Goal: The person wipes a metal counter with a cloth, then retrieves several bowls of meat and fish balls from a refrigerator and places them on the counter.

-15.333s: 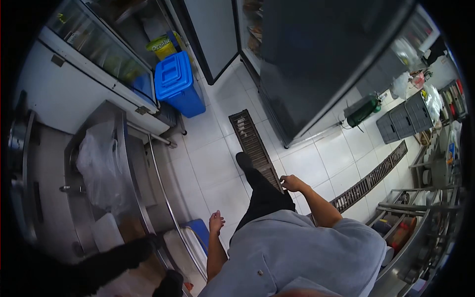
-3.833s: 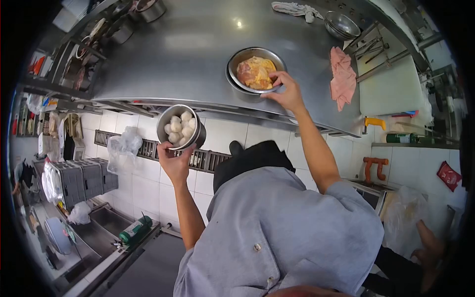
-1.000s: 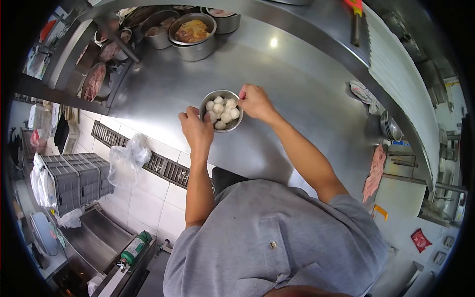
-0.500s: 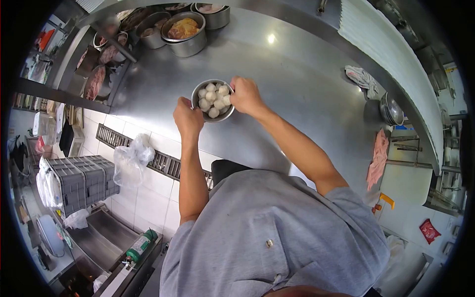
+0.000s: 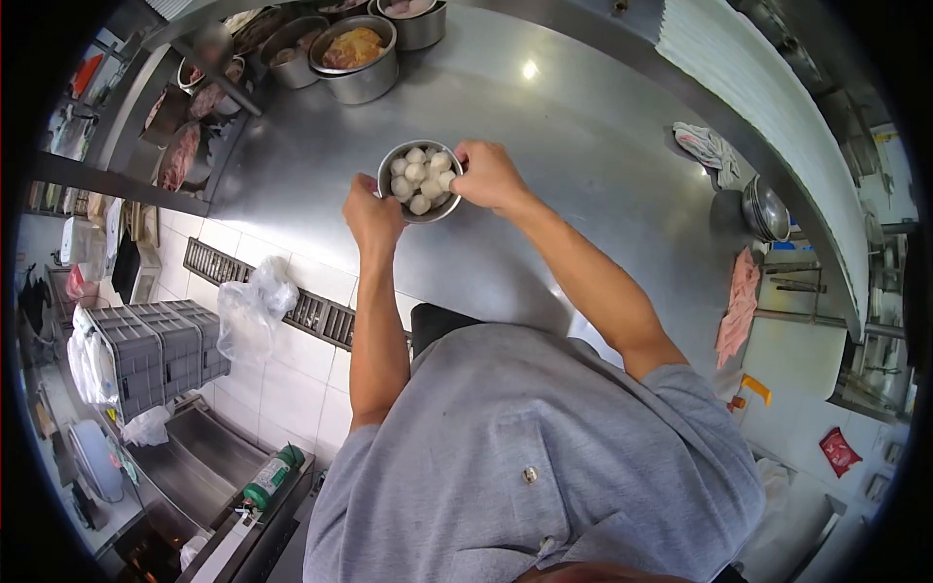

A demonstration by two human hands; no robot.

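A round metal bowl [image 5: 385, 155] filled with pale, whitish balls [image 5: 424, 180] is held between my two hands over the steel counter. At its left rim, my left hand [image 5: 373, 212] grips with curled fingers. My right hand [image 5: 489, 176] closes on the opposite rim, its thumb reaching over the edge beside the balls. The fingers under the bowl are hidden.
Metal pots [image 5: 365, 85] with food stand at the counter's back left, beside trays of raw meat [image 5: 182, 158]. To the right are a cloth [image 5: 707, 151], stacked bowls [image 5: 768, 211] and a pink cloth [image 5: 739, 306]. A grey crate [image 5: 160, 355] stands lower left.
The bowl and both hands sit slightly higher in the view. My grip on the bowl stays the same, and the surroundings have shifted a little with the head camera.
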